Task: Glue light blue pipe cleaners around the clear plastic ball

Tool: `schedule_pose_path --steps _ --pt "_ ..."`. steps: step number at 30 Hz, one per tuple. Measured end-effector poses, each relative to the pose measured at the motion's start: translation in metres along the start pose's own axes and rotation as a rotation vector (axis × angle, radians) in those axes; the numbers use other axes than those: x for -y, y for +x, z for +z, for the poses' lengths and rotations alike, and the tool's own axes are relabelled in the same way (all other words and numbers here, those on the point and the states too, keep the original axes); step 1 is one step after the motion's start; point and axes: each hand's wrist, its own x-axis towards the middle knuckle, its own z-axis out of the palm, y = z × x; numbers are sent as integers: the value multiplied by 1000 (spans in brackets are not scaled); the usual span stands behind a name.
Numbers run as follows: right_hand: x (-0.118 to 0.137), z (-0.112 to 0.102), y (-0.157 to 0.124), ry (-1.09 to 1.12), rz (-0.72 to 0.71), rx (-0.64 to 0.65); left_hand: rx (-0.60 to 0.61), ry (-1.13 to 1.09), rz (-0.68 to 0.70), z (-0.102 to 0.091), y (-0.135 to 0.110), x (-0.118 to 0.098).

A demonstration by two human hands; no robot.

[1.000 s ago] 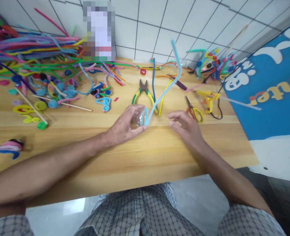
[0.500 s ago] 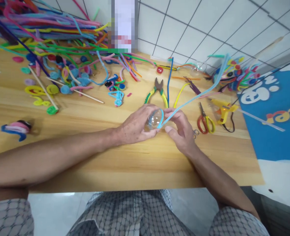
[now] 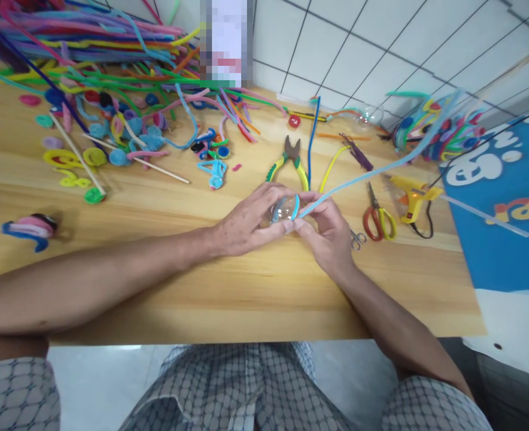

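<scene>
My left hand (image 3: 253,220) is closed around a clear ball (image 3: 283,209) held above the table. A light blue pipe cleaner (image 3: 372,173) loops over the ball's right side, and its long free part rises toward the upper right. With thumb and fingers, my right hand (image 3: 325,230) pinches this pipe cleaner close against the ball. Both thumbs nearly meet at the ball's lower right edge. Just beyond my hands lie green-and-yellow pliers (image 3: 290,160), a dark blue pipe cleaner (image 3: 313,143) and a yellow pipe cleaner (image 3: 333,167).
Scissors with red and yellow handles (image 3: 378,221), small metal scissors (image 3: 358,240) and a yellow glue gun (image 3: 415,200) lie to the right. Many pipe cleaners (image 3: 89,45) and small coiled pieces crowd the back left. A pink-and-blue piece (image 3: 31,228) sits far left. Another clear ball (image 3: 368,117) is near the wall.
My right thumb and fingers have closed onto the pipe cleaner at the ball. The loop now lies tighter on the ball, and the free part has swung lower and to the right.
</scene>
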Motion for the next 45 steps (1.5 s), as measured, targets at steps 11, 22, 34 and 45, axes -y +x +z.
schedule_pose_path --steps 11,22,34,45 --pt "4 5 3 11 46 3 11 -59 -173 -7 2 -5" --pt "9 5 4 -16 -14 16 -9 -60 -228 -6 1 -7" --pt "13 4 6 -94 -57 29 -36 -116 -232 -4 2 -7" --pt "15 3 5 -124 -82 37 -56 -112 -248 -3 1 -8"
